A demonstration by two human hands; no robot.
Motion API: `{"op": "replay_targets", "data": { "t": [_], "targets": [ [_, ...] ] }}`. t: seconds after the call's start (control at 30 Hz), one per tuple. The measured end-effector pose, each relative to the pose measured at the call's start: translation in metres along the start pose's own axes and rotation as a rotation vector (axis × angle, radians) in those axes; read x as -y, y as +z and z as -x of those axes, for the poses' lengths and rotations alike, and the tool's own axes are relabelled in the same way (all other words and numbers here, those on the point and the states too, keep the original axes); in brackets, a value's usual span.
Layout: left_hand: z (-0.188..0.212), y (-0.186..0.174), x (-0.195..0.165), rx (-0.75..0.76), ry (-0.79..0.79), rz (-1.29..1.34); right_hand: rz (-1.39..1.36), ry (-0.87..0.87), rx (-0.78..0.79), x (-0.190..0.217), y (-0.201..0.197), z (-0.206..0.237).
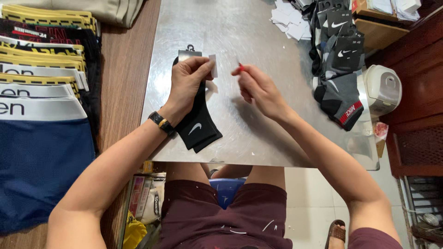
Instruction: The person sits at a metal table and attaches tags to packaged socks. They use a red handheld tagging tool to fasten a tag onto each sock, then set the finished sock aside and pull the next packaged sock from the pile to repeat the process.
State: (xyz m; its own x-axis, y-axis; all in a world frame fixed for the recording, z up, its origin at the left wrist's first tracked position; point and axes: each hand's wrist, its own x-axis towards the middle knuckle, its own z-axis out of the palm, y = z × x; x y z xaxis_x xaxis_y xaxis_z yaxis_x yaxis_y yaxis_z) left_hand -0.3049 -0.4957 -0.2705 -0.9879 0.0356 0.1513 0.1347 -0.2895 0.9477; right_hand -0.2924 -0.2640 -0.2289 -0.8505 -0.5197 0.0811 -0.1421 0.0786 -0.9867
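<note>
Arms: both are showing bare from shoulder to wrist, with no sleeves reaching into view.
Left hand: it is wearing no glove and no ring that can be made out.
Right hand: it is going bare too, without glove or band.
Wristband: a black strap with a small gold-coloured piece is sitting on the left wrist.
Shorts: dark maroon cloth is covering the thighs, flecked with small white scraps.
Sandal: a brown one is showing at the lower edge, on one foot.

black sock: top hidden by left hand | underwear stack: cut off left
</note>
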Motion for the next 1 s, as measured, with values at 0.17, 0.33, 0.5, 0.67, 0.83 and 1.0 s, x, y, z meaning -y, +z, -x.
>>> {"op": "replay_targets", "data": {
  "t": [0.17, 0.33, 0.5, 0.67, 0.83, 1.0],
  "targets": [
    [0.0, 0.002, 0.0, -0.006, -0.01, 0.019, -0.085, -0.008, -0.037, -0.021, 0.011, -0.043],
    [-0.002, 0.004, -0.001, -0.036, -0.04, 0.088, -0.098, -0.017, -0.011, -0.033, 0.017, -0.04],
    [-0.002, 0.005, -0.003, 0.001, -0.053, 0.096, -0.099, -0.012, 0.016, -0.035, 0.016, -0.035],
    [0.0, 0.007, -0.002, -0.01, -0.057, 0.071, -0.058, -0.015, 0.033, -0.034, 0.016, -0.034],
    [0.001, 0.008, -0.005, -0.004, -0.036, 0.048, 0.041, -0.057, 0.042, -0.032, 0.017, -0.032],
    [0.002, 0.009, -0.007, -0.002, -0.025, 0.036, 0.04, -0.083, 0.041, -0.032, 0.018, -0.033]
  ]
}}
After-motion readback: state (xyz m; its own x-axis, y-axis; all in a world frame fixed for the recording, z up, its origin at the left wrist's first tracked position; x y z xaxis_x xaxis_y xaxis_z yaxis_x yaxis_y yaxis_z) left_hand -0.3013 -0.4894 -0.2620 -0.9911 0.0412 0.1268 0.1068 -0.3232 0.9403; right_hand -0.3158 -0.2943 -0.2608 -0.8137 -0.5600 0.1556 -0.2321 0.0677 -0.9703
